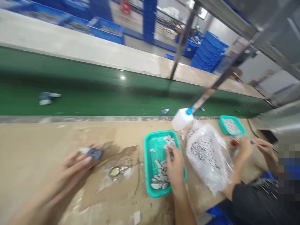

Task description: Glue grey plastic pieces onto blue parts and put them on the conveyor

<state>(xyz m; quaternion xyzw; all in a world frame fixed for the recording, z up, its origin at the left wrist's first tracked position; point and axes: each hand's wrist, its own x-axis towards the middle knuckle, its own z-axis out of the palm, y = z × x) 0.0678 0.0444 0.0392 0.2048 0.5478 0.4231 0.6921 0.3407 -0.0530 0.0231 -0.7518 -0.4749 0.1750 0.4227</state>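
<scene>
In my left hand (78, 164), fingers closed, is a small dark blue-grey and white plastic-looking part (95, 153), held above the table. My right hand (174, 165) is over a teal plastic basket (148, 168) with its fingertips pinched at a small white piece (167, 147). Small white and grey pieces (161, 176) lie in the basket, mostly toward the near end and far right corner. Between my hands, a flattened brown cardboard sheet (98, 195) carries a small round cup-like thing (114, 172) amid whitish residue.
Right of the basket lies a clear plastic bag (206, 156) of small pieces. Behind it stands a white bottle (181, 120) with a blue cap. A co-worker's hands (246, 148) work near another teal basket (221, 123). The green conveyor belt (100, 93) carries scattered blue-and-white parts (47, 98).
</scene>
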